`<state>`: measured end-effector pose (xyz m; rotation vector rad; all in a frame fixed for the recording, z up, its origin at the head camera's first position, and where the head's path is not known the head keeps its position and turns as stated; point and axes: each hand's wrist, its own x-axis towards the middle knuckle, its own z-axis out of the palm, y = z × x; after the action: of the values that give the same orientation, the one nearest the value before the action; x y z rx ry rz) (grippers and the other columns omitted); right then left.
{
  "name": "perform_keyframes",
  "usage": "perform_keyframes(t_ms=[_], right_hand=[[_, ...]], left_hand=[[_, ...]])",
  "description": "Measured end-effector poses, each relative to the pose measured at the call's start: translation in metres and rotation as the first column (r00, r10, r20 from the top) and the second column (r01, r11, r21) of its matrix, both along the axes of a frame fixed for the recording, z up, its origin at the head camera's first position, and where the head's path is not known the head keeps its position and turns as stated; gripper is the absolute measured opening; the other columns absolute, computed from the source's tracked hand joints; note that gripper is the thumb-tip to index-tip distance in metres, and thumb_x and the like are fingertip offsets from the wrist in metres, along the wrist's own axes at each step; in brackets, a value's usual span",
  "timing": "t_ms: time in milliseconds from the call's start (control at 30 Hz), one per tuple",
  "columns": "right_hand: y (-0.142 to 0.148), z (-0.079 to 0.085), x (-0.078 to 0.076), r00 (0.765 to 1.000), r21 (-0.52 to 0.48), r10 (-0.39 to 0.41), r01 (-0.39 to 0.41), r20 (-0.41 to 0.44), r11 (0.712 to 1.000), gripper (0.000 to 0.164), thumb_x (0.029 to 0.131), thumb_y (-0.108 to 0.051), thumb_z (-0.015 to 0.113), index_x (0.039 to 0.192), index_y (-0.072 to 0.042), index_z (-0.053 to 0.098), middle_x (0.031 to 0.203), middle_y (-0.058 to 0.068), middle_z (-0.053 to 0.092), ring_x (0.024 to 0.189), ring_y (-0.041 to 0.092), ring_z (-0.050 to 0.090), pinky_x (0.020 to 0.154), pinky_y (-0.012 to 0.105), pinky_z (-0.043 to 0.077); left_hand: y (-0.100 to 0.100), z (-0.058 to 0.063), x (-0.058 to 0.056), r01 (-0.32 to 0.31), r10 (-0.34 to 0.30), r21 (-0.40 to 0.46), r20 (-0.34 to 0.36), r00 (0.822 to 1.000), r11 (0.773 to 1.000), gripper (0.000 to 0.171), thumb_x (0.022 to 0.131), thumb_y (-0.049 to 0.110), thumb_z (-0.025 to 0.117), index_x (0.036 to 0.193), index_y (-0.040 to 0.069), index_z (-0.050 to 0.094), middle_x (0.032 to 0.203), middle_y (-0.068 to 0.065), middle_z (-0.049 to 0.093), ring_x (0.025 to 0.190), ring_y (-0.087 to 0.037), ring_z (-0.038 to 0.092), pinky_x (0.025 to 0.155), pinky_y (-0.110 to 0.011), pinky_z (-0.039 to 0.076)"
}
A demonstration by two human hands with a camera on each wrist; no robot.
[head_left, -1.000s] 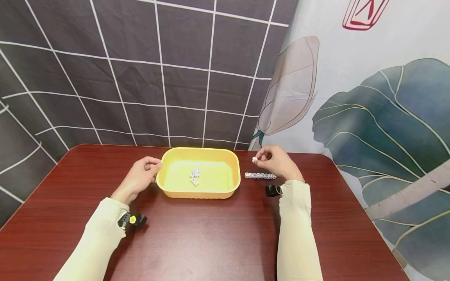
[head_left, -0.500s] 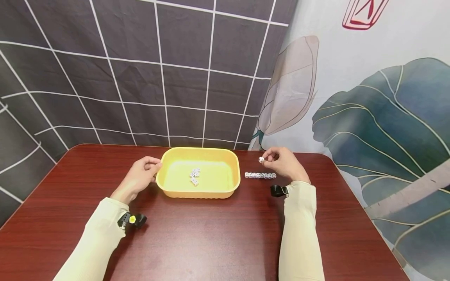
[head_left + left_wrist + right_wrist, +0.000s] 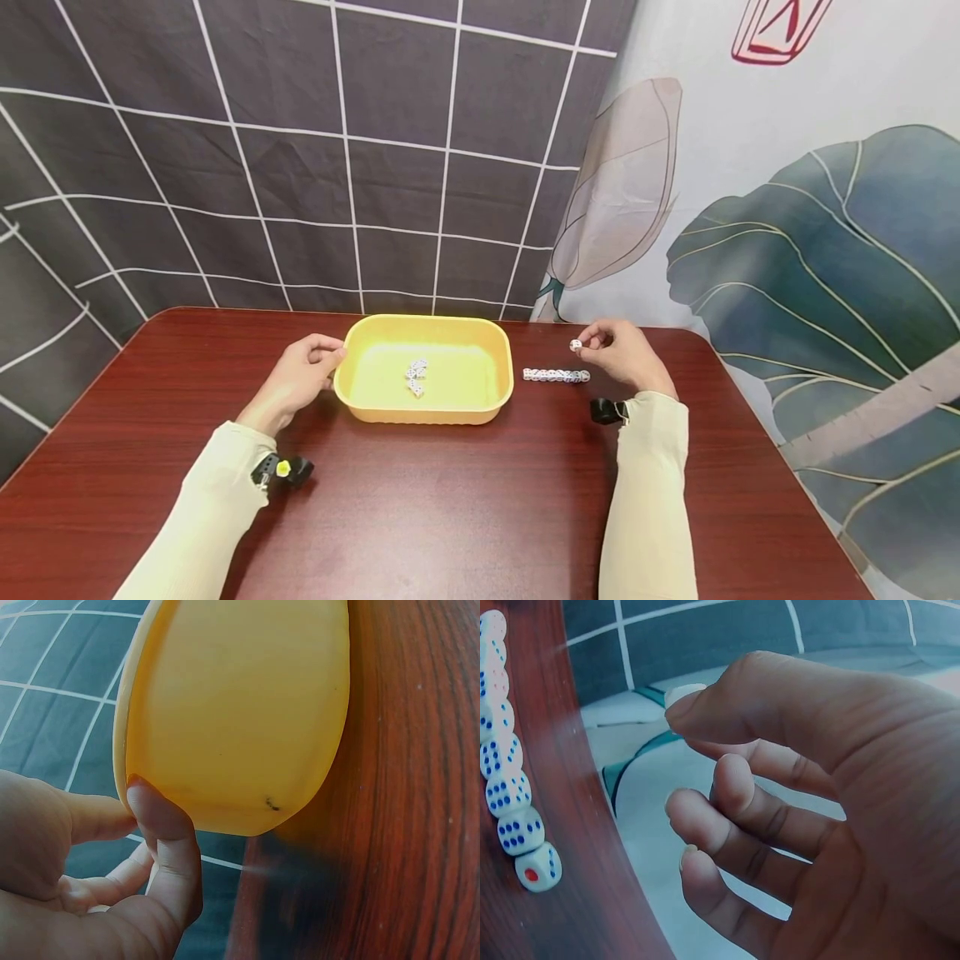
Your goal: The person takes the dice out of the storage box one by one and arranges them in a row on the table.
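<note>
My left hand [image 3: 294,377] pinches the left end of the yellow plastic tray [image 3: 420,415] at its rim. In the left wrist view, thumb and finger sit on either side of the tray wall [image 3: 240,712]. Inside the tray lies a small group of white dice [image 3: 416,377]. My right hand [image 3: 621,354] holds a single white die [image 3: 576,345] at the fingertips, raised beyond the right end of a straight row of dice [image 3: 555,376]. In the right wrist view that die is mostly or wholly hidden by the thumb; the end die of the row [image 3: 538,867] shows a red dot.
The tray and the row stand toward the back of a reddish-brown wooden table [image 3: 420,517]. Behind it hangs a dark cloth with white grid lines [image 3: 397,192]; a pale cloth with leaf prints [image 3: 810,250] hangs at the right.
My right hand has moved to the right with the die, along the row toward its right end. The left hand, the tray and the dice in it have stayed put.
</note>
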<state>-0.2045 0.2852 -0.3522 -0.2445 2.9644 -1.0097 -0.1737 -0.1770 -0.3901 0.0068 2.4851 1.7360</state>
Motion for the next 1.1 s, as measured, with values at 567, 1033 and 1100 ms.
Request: perform_keyframes(t_ms=[567,1033,1100], right_hand=[[0.019,-0.008,0.006,0.995,0.054,-0.072,0.068,0.067,0.996,0.014,0.09,-0.017,0.073,0.098,-0.005,0.072,0.083,0.006,0.063,0.08,0.02,0.055,0.071,0.031,0.046],[0.028,-0.017,0.006,0.981,0.067,-0.111,0.101,0.162,0.993,0.014,0.09,-0.017,0.074,0.099,-0.006,0.072,0.08,0.005,0.061,0.079,0.021,0.055,0.07,0.032,0.045],[0.028,-0.018,0.006,0.978,0.066,-0.111,0.1,0.179,0.993,0.014,0.09,-0.016,0.074,0.099,-0.005,0.072,0.08,0.004,0.062,0.078,0.021,0.055,0.069,0.031,0.045]], left_hand=[[0.0,-0.001,0.0,0.006,-0.006,0.008,0.003,1.0,1.0,0.038,0.107,0.016,0.051,0.133,-0.012,0.049,0.109,-0.021,0.066,0.078,-0.006,0.062,0.069,-0.02,0.056],[0.0,0.001,0.0,0.004,-0.004,-0.002,0.01,1.0,1.0,0.038,0.107,0.016,0.052,0.133,-0.011,0.049,0.102,-0.014,0.066,0.077,-0.007,0.06,0.068,-0.02,0.056],[0.0,0.001,0.0,0.003,-0.003,-0.003,0.012,1.0,1.0,0.038,0.107,0.016,0.051,0.133,-0.011,0.049,0.103,-0.015,0.066,0.077,-0.007,0.061,0.069,-0.02,0.056]])
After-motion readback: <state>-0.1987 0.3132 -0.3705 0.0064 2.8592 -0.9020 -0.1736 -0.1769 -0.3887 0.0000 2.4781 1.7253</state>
